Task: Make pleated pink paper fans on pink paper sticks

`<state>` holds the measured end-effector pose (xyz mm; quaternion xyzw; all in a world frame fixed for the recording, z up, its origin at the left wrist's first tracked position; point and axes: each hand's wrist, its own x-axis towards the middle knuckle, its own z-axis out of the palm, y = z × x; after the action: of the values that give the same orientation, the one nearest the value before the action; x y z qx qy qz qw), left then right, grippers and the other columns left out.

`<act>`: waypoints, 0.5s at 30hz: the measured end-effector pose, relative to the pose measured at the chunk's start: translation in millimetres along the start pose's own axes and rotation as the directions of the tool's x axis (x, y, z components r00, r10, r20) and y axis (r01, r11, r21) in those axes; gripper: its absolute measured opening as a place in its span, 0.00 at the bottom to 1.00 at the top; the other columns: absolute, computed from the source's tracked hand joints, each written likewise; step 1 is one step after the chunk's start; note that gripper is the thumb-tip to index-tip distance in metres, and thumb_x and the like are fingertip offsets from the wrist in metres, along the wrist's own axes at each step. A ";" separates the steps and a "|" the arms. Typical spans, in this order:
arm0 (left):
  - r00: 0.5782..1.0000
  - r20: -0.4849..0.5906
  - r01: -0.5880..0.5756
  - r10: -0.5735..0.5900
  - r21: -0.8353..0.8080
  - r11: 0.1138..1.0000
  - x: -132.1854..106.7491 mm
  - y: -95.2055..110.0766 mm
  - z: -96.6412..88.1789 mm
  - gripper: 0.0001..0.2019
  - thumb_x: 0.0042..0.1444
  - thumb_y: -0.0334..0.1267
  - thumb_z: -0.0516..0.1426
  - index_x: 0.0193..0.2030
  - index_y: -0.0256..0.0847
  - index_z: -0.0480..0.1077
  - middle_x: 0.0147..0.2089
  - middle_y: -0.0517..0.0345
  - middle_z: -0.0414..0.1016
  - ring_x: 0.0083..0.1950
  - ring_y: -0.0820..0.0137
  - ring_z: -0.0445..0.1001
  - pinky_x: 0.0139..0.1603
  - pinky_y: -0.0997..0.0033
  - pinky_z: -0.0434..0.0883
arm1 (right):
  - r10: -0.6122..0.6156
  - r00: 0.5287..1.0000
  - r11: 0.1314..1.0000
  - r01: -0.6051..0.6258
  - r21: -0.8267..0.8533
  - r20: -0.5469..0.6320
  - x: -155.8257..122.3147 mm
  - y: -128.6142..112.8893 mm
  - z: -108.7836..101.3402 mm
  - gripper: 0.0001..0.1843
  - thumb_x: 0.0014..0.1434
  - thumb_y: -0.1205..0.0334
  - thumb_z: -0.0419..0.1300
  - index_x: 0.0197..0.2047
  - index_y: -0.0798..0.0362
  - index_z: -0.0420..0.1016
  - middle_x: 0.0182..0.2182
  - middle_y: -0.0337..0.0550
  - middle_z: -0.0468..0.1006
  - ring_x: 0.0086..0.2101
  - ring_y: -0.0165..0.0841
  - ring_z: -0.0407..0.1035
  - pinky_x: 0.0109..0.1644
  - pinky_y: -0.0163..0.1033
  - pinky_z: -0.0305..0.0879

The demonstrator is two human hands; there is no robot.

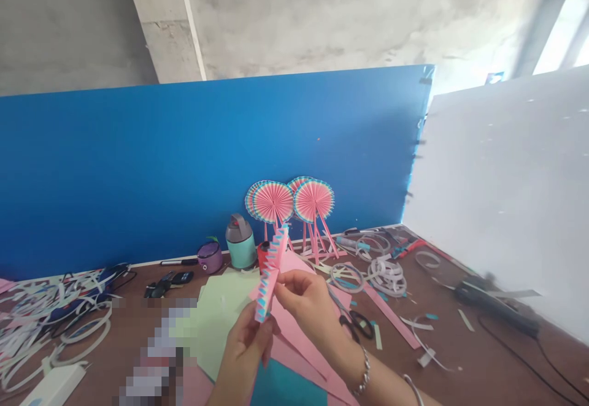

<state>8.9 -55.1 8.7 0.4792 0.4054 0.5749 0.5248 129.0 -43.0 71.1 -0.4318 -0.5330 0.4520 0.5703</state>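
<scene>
A pleated pink paper strip (271,274) with blue-tipped folds is held up on a slant over the table. My left hand (251,338) grips its lower end between thumb and fingers. Higher up, my right hand (301,295) pinches the strip's right side near its middle. Beneath both hands lie sheets of pink paper (299,348), pale green paper (221,314) and teal paper (288,384). Black-handled scissors (361,325) rest just right of my right wrist. Finished round pink paper fans (273,202) on stick handles lean against the blue panel behind.
A teal bottle with a grey lid (240,243) and a purple pot (210,257) stand at the back. White strip coils (386,276) lie on the right, tangled strips (32,320) on the left. A black power strip (497,308) sits by the white panel.
</scene>
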 end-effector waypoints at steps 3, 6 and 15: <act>1.000 -0.023 -0.008 0.008 -0.007 1.000 0.2 1.5 1.5 0.21 0.42 0.50 0.64 0.40 0.39 0.72 0.23 0.61 0.71 0.15 0.78 0.61 0.18 0.76 0.56 | 0.031 0.999 0.999 -0.031 -0.029 -0.011 -1.7 -3.5 0.5 0.12 0.49 0.60 0.59 0.18 0.56 0.70 0.15 0.35 0.68 0.18 0.25 0.60 0.22 0.30 0.55; 1.000 -0.011 0.005 -0.005 -0.032 0.999 -0.9 4.4 3.2 0.19 0.42 0.49 0.65 0.39 0.39 0.72 0.23 0.61 0.72 0.15 0.78 0.61 0.19 0.76 0.57 | 0.032 0.999 0.998 -0.033 -0.056 -0.031 -2.1 -2.8 -0.1 0.13 0.48 0.60 0.58 0.16 0.55 0.65 0.14 0.34 0.66 0.17 0.24 0.58 0.21 0.30 0.54; 0.984 0.058 0.172 -0.168 -0.066 0.983 -1.1 13.6 -3.9 0.16 0.44 0.47 0.65 0.36 0.38 0.73 0.26 0.56 0.76 0.27 0.68 0.73 0.31 0.72 0.68 | 0.007 0.997 0.997 -0.013 -0.080 -0.083 2.5 3.9 -4.4 0.10 0.46 0.62 0.56 0.16 0.55 0.65 0.14 0.35 0.66 0.19 0.25 0.58 0.21 0.29 0.55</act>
<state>2.1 -57.7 21.0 0.4387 0.4104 0.5295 0.5990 133.2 -39.8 67.6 -0.4753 -0.5246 0.4149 0.5716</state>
